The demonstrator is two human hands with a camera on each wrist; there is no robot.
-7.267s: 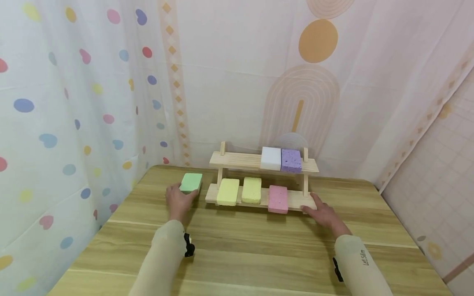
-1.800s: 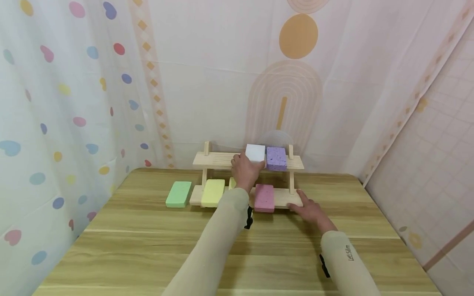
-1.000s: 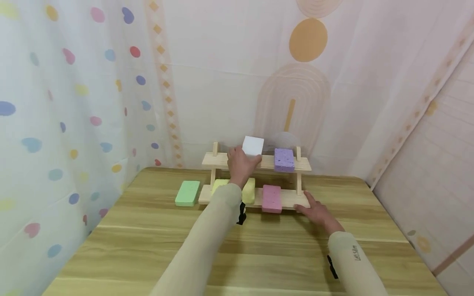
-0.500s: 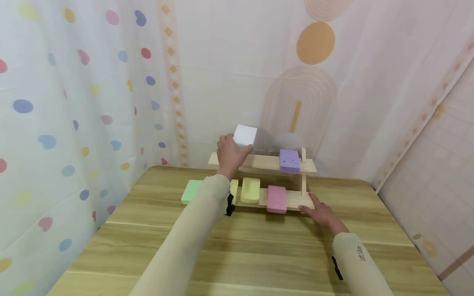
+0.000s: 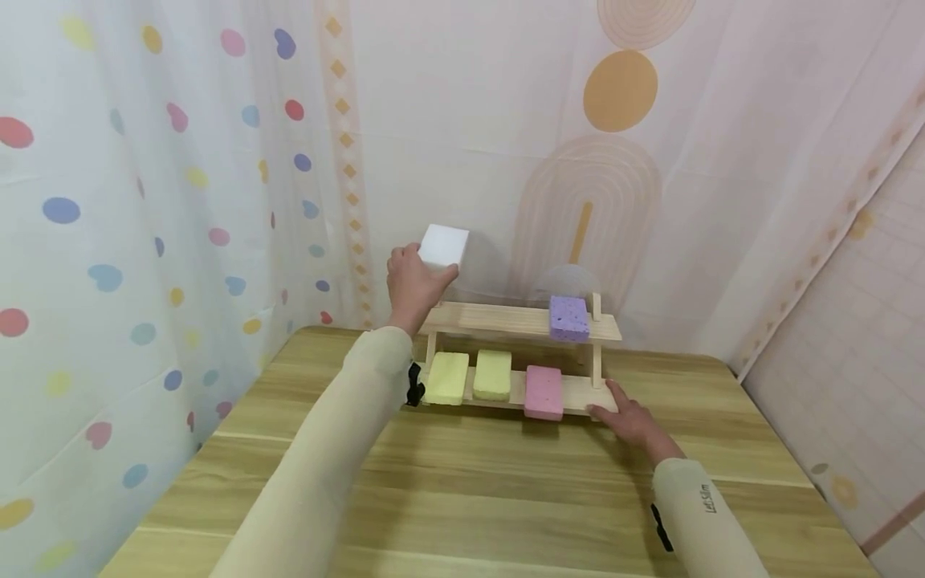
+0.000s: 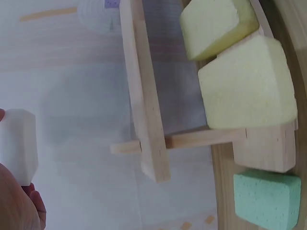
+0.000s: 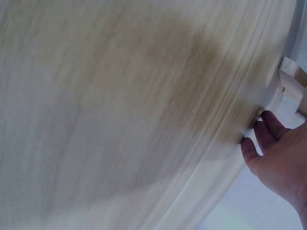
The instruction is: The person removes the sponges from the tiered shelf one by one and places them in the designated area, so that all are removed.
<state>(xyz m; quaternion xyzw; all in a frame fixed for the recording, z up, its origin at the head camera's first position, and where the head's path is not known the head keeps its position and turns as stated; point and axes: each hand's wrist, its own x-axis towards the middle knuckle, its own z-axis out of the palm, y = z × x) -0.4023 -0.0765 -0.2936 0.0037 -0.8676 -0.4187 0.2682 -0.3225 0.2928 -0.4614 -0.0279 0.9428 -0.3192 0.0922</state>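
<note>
In the head view my left hand [image 5: 417, 282] holds a white sponge [image 5: 444, 246] in the air, above the left end of a two-tier wooden shelf [image 5: 499, 316]. The left wrist view shows the thumb and fingers around that sponge at its left edge. My right hand [image 5: 633, 416] grips the lower tier's right end, thumb at the front edge. On the upper tier sits a purple sponge [image 5: 568, 318]. Two yellow sponges [image 5: 447, 378] and a pink sponge [image 5: 543, 392] lie on the lower tier. My left forearm hides a green sponge [image 6: 266, 199] from the head view.
The shelf stands near the back edge of a wood-grain table [image 5: 491, 498]. A patterned curtain [image 5: 448, 160] hangs close behind it, and a dotted curtain [image 5: 181, 257] runs along the left side.
The green sponge was released on the table left of the shelf. My left hand then took the white sponge from the upper tier, lifting it up and leftward. My right hand stays on the shelf.
</note>
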